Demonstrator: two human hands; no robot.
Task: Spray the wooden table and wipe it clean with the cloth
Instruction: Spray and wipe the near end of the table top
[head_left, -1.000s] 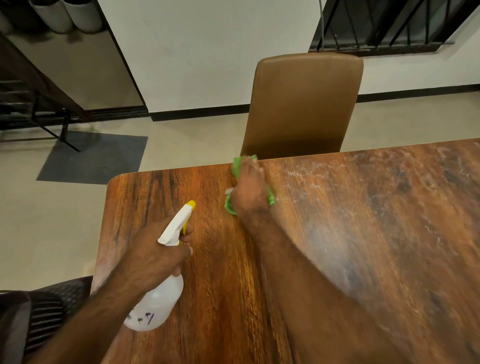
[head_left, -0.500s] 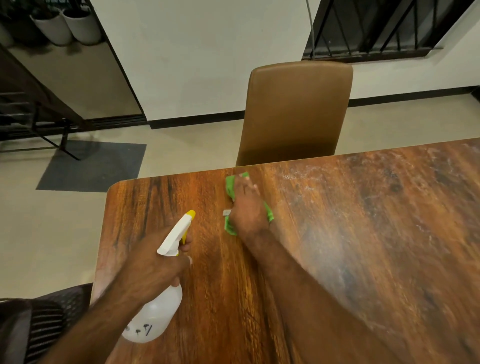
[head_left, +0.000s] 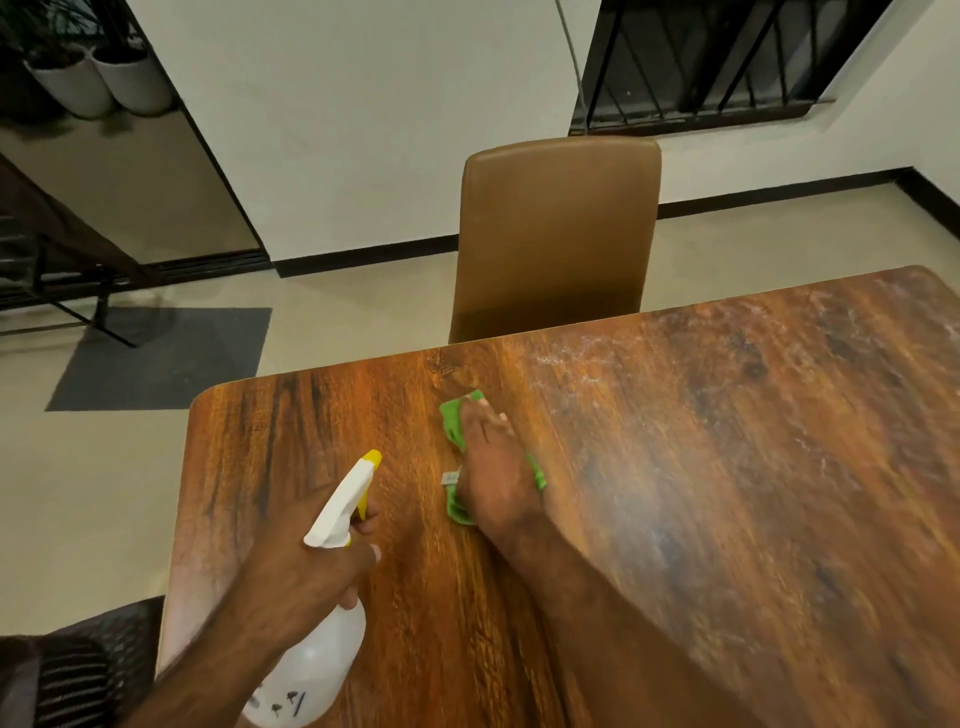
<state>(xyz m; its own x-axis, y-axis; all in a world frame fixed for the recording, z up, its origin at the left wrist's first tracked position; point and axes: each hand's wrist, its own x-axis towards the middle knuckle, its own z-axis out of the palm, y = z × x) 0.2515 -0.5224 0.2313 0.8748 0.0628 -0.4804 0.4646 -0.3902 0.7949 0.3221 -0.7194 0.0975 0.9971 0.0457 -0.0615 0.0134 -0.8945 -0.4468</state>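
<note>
One flat right hand presses crumpled green cloth onto grainy wooden table.

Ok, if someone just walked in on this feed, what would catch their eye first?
Probably the bright green cloth pressed flat under the right hand near the middle of the wooden table. Next, the white spray bottle with its yellow nozzle, gripped in the left hand at the near left. Then the whitish smears along the table's far right side, and the tan chair behind it.
</note>
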